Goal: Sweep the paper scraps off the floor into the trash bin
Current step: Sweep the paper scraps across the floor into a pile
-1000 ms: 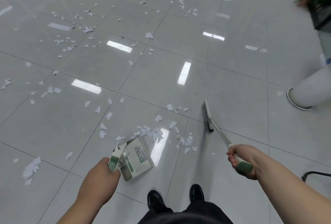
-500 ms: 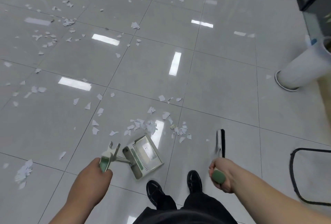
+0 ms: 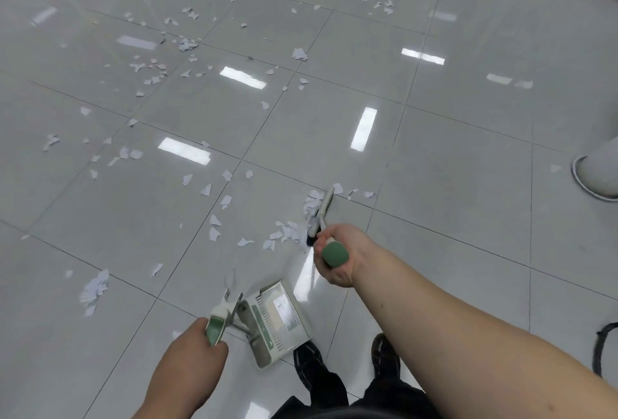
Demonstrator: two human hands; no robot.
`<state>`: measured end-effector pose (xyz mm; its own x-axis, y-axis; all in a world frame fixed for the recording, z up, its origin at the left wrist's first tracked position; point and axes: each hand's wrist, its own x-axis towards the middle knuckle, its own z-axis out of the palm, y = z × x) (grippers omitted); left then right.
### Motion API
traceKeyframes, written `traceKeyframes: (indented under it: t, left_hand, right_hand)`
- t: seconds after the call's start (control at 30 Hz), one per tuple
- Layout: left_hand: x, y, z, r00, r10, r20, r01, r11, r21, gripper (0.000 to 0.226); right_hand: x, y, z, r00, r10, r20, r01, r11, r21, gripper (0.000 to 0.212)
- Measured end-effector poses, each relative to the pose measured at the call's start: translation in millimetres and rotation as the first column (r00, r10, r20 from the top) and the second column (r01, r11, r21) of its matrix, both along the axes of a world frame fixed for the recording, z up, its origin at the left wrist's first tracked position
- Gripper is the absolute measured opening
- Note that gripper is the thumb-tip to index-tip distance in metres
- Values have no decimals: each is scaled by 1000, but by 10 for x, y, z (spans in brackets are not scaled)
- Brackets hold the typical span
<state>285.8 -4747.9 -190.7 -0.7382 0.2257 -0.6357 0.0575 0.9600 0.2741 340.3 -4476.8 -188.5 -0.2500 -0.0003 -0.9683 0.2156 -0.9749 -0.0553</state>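
Paper scraps: all over the floor, thickest toward the upper left and top of the frame. Small bunch at centre, touching the left side of the broom head. Hard to tell whether any are in the pan yet.
Broom: head down on the tile just right of that centre bunch. Angled for a pull toward lower centre, by the look of it, to drag the bits at the pan.
Right hand: wrapped tight round the green grip at the broom's top end, arm coming in from lower right. High grip, probably for reach without stooping.
Dustpan: on the floor at lower centre, just beside the shoes, open end seemingly pointing up-frame at the bunch. Near the pile, not touching.
Left hand: closed round the green end of the dustpan's long handle, at lower left of centre. Likely there to pin the pan against sliding on glossy tile.
Trash bin: maybe the white round thing at the right edge, cut off, so can't say for sure. Well apart from the pan either way.
Progress guess: early days, loads left up-frame.
Watch out for: featherweight scraps scattering on a fast stroke.
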Motion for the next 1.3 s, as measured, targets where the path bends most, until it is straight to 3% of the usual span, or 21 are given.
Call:
traceKeyframes:
  t: [0.13, 0.27, 0.53, 0.77, 0.93, 1.3]
  left_hand:
    - [-19, -126, 35, 999, 50, 1, -50, 999, 22, 8]
    - [-65, -213, 63, 996, 94, -1, -94, 995, 35, 5]
    - [-151, -187, 84, 990, 141, -11, -140, 988, 63, 4]
    - [-188, -34, 67, 985, 172, -35, -169, 984, 61, 5]
    - [-213, 37, 84, 980, 193, -40, -192, 981, 31, 5]
    - [-310, 168, 198, 897, 442, -24, -443, 895, -61, 14]
  right_hand:
    - [-85, 67, 48, 998, 36, -50, -37, 999, -17, 10]
    - [232, 144, 87, 976, 215, -38, -213, 976, 55, 12]
    - [682, 477, 68, 891, 376, 254, -444, 841, 310, 11]
    - [486, 820, -280, 812, 371, 451, -548, 750, 371, 14]
    - [159, 856, -470, 803, 446, 395, -571, 764, 298, 12]
    - [-1204, 764, -278, 800, 598, 40, -598, 790, 137, 11]
